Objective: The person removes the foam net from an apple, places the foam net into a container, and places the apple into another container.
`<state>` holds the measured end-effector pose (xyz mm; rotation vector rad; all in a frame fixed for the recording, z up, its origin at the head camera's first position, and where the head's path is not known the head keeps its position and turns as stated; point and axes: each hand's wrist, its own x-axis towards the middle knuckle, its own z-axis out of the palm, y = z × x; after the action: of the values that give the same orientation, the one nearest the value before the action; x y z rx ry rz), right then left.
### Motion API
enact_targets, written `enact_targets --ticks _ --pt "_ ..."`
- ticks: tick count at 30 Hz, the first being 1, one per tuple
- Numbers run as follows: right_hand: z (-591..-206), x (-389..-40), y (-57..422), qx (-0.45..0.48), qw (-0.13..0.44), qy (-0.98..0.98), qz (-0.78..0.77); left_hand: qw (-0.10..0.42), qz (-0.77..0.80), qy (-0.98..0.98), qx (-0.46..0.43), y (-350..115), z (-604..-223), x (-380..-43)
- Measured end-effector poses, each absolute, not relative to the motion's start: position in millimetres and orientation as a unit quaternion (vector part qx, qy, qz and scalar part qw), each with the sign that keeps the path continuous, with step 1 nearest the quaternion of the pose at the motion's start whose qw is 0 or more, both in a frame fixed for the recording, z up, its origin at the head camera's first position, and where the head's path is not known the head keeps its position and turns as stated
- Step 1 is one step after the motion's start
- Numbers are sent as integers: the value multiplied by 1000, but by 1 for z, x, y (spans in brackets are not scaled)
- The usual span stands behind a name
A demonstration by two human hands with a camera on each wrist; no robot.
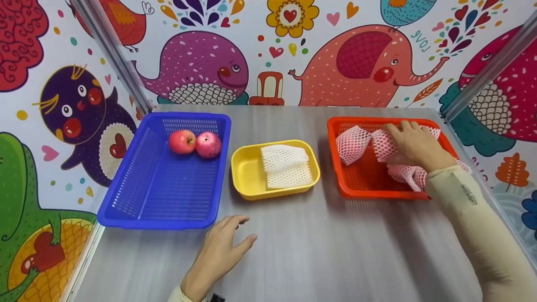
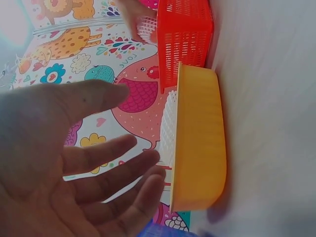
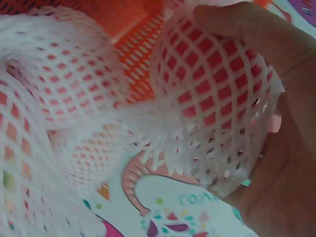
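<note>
While left grip (image 1: pixel 220 251) hangs spread, netted fruit (image 3: pixel 212 74), probably apple, inside curled right grip (image 1: pixel 413 144)

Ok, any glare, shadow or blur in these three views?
Head: fairly sharp, soft shadow on the tabletop in front of the red basket; left wrist: white glare at upper left, above the left hand; right wrist: slightly blurred, netted fruit and right hand included.
</note>
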<state>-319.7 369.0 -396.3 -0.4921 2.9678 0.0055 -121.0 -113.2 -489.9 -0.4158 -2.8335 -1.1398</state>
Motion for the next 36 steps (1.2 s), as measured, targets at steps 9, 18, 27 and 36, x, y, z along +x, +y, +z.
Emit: enact_targets --ticks 9,18,27,36 --pt "-386 -281 351 -197 -13 978 -67 33 -381 -911 -152 -110 -490 -125" --pt "-391 -241 311 -227 -75 969 -58 29 -382 -911 -154 -109 -491 -124" --pt "-407 -201 267 -284 -126 949 -55 45 -389 -905 -165 -108 -495 -123" --pt "-431 -179 239 -310 -138 939 -54 22 -395 -906 -152 -105 -497 -123"
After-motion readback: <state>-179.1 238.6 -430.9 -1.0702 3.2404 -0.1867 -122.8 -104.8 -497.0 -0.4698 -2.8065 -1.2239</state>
